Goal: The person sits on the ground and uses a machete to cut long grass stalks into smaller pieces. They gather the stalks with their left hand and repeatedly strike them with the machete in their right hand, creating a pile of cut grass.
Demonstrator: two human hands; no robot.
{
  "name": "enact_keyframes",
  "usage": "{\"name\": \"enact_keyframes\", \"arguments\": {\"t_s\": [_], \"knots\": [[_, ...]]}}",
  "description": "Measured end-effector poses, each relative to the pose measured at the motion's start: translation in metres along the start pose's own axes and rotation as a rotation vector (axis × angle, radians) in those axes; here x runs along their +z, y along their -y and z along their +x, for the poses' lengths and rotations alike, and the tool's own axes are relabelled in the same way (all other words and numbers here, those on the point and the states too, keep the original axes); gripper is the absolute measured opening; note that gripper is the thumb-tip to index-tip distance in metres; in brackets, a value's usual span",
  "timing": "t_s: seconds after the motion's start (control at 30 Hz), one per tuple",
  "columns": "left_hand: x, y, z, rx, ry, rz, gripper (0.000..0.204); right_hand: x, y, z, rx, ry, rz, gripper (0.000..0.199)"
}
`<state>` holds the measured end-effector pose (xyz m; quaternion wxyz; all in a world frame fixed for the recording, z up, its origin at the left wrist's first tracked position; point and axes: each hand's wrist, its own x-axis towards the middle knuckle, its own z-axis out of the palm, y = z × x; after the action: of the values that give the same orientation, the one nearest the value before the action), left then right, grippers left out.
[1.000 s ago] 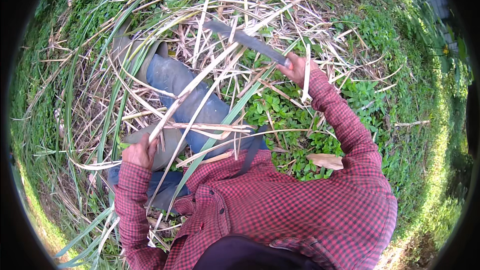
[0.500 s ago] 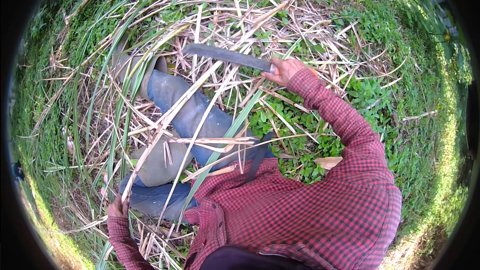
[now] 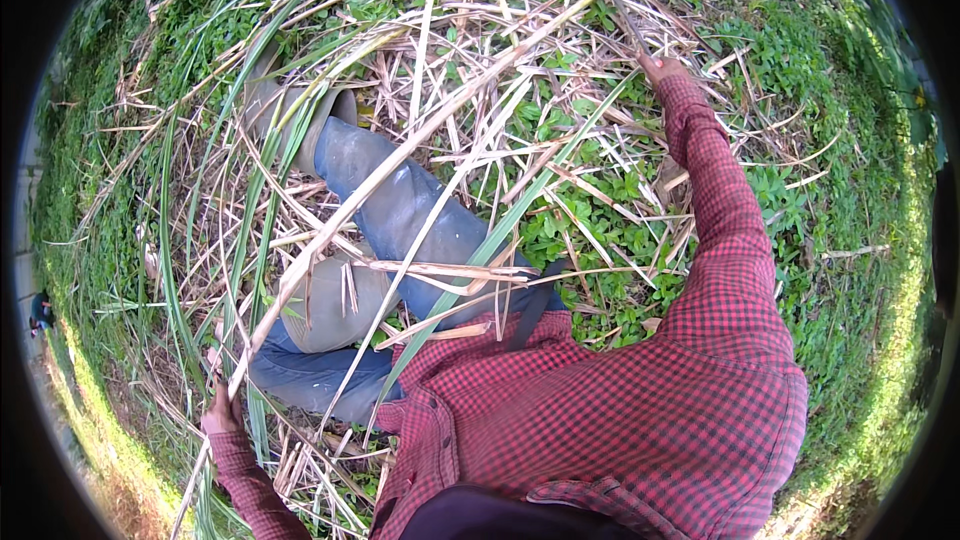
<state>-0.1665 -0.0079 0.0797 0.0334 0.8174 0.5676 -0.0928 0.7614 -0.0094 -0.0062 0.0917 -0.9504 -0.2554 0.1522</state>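
Observation:
A long pale cane stalk [image 3: 470, 93] runs slantwise from the lower left over my legs to the far upper right. Its near end is gripped in my left hand [image 3: 221, 410], with the fingers closed round it. My right hand [image 3: 664, 69] is stretched out far to the upper right, closed on the handle of a machete. The machete blade [image 3: 622, 12] appears narrow, nearly edge-on, and points up and left to the far part of the stalk. Whether blade and stalk touch, I cannot tell. Most of the handle is hidden in my fist.
Dry stalks and straw [image 3: 450, 30] litter the ground ahead. Long green leaves [image 3: 500, 230] and thin dry stalks lie across my blue, mud-marked trousers [image 3: 420, 210]. A boot [image 3: 290, 120] shows at the upper left. Low green plants [image 3: 600, 200] grow beside my right side.
The machete has swung forward and to the right, from above my knee to the stalk's far end. My right arm has straightened. My left hand stays on the stalk, barely moved.

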Motion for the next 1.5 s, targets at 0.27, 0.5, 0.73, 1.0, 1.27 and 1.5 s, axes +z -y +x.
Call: {"name": "enact_keyframes", "arguments": {"t_s": [0.27, 0.5, 0.73, 1.0, 1.27, 1.5], "knots": [[0.004, -0.177, 0.101, 0.023, -0.255, -0.178, 0.033, 0.007, 0.09, -0.258, -0.642, 0.262, -0.192, 0.054], [-0.031, -0.189, 0.092, -0.004, -0.267, -0.282, 0.03, 0.019, 0.103, -0.243, -0.755, 0.163, -0.181, 0.05], [-0.016, -0.161, 0.066, -0.037, -0.214, -0.312, 0.03, -0.004, 0.029, -0.076, -0.083, -0.013, -0.169, 0.06], [-0.03, -0.111, 0.061, -0.175, -0.168, -0.456, 0.026, 0.022, 0.096, -0.151, -0.523, 0.165, -0.406, 0.059], [0.016, 0.025, -0.043, -0.289, -0.179, -0.275, 0.033, -0.008, 0.051, -0.005, -0.194, -0.058, -0.295, 0.058], [-0.048, -0.205, 0.099, 0.058, -0.629, -0.319, 0.035, 0.021, 0.099, -0.148, -0.348, 0.143, -0.298, 0.059]]}}
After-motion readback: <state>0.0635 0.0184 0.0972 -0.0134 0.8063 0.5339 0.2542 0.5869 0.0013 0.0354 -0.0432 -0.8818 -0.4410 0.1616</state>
